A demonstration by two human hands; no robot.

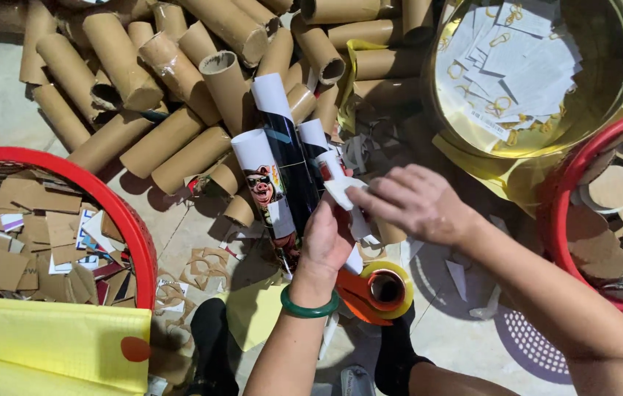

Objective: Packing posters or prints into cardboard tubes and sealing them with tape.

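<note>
Printed tube: long axis runs away from fingers, up-left. Left hand wrapped shut round its near end. Right hand nearer white strip, fingers pinching it.

Brown cardboard tubes heaped between red basket and gold tin.

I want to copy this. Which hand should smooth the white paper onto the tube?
Probably the right hand: its fingers already rest on the white paper, while the left hand grips the tube.
</note>
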